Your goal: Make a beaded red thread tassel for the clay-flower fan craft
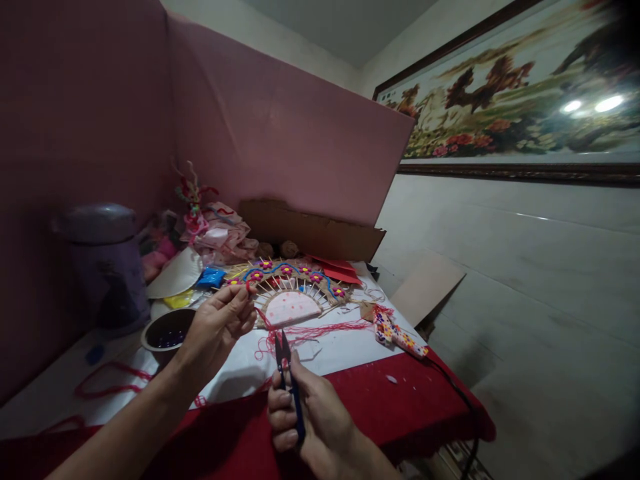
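Note:
Between thumb and fingers, my left hand (223,327) pinches red yarn (261,317), raised above the table. The yarn trails down toward more red strands lying across the white sheet. My right hand (315,413) is wrapped round dark-handled thread snips (299,410), their pointed blades upward and slightly apart, close to the hanging yarn. Behind both hands lies a fan-shaped craft piece (293,308) with a pale dotted half-circle, thin sticks, a blue wavy cord and magenta flowers with yellow centres.
A dark bowl (167,333) and a purple container (107,273) stand at left. A flower-patterned glue gun (397,333) lies at right, its cord running over the red cloth (400,407). Cardboard (310,230) leans behind, near red paper (340,270).

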The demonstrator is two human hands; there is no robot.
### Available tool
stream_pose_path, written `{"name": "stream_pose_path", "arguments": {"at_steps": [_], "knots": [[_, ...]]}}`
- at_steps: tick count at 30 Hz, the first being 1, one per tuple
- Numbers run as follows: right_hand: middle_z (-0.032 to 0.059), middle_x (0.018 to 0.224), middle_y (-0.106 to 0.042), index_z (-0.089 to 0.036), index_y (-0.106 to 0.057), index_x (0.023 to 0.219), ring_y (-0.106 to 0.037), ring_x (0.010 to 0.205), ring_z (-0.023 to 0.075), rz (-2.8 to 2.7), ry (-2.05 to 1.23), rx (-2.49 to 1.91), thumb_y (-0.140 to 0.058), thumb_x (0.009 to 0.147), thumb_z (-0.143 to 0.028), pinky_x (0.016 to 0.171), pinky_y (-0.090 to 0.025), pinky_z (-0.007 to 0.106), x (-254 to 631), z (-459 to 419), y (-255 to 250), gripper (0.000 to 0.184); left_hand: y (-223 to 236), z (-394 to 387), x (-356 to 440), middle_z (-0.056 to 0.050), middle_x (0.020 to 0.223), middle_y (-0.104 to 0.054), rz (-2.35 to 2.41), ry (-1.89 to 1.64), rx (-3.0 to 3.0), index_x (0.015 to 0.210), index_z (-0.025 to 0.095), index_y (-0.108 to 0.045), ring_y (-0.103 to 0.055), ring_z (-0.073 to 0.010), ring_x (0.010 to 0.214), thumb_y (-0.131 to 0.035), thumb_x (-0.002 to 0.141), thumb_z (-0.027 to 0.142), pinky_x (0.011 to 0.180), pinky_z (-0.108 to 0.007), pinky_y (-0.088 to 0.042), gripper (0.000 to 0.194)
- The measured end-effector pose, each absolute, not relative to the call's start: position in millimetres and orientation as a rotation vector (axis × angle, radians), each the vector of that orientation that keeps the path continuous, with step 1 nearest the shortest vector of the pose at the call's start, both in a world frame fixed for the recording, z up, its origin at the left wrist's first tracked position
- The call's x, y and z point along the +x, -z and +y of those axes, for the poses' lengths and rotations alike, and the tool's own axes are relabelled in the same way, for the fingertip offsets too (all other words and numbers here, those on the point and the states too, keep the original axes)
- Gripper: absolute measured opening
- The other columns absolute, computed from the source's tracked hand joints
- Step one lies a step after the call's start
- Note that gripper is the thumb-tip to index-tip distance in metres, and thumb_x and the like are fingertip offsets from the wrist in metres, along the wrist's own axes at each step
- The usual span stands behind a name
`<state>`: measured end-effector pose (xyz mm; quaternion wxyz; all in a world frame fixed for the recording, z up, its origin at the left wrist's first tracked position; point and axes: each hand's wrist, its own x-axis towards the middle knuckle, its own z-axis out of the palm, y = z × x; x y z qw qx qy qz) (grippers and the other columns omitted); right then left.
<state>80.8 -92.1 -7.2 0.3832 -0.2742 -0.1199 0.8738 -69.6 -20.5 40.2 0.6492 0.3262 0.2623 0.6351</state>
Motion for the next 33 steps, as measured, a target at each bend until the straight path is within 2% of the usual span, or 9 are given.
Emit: {"name": "stream_pose_path", "arguments": {"at_steps": [6, 11, 33], "knots": [[-0.007, 0.05, -0.036, -0.015, -0.048, 0.075, -0.026, 0.036, 0.0041, -0.201, -2.252, -0.632, -0.034, 0.093, -0.053, 0.038, -0.013, 0.015, 70, -87, 12, 0.045, -40, -22, -70, -0.001, 0.068, -0.062, 0.576, -1.431, 0.765, 0.076, 0.013, -0.066, -0.054, -0.0066, 0.052, -0.079, 0.062, 0.017, 0.049, -0.017, -0.05, 0.02], [-0.0069, 0.048, -0.034, -0.015, -0.048, 0.075, -0.025, 0.035, 0.0044, -0.171, -2.213, -0.591, -0.024, 0.096, -0.051, 0.038, -0.013, 0.015, 65, -79, 6, 0.048, -42, -24, -69, -0.001, 0.073, -0.064, 0.583, -1.431, 0.754, 0.076, 0.013, -0.066, -0.056, -0.0071, 0.056, -0.081, 0.059, 0.016, 0.052, -0.017, -0.051, 0.022], [-0.0088, 0.044, -0.03, -0.016, -0.047, 0.069, -0.022, 0.033, 0.0036, -0.198, -2.049, -0.594, -0.028, 0.096, -0.049, 0.035, -0.01, 0.014, 54, -65, 0, 0.047, -41, -26, -68, 0.0, 0.067, -0.059, 0.561, -1.412, 0.756, 0.077, 0.013, -0.066, -0.052, -0.0061, 0.053, -0.078, 0.063, 0.015, 0.049, -0.016, -0.049, 0.019]]}}
